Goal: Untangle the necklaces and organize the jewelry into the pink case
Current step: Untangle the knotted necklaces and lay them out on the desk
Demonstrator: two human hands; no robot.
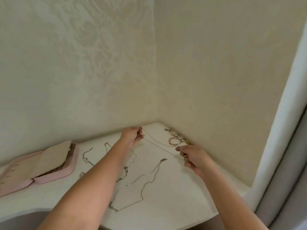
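Stretching one thin chain [159,146] between both hands, over table [174,205] near the corner; likely pulled taut to check for knots before storing. Fingers of left hand [132,136] curled, pinching the far end. Same for right hand [194,157]: curled, pinching the near end at the fingertips. Other necklaces [132,185] laid apart on table, seemingly separated already. Rings and bracelet [176,138] lined along wall, probably sorted for packing. Open pink case [71,170] at left edge, well apart from hands; contents unclear.
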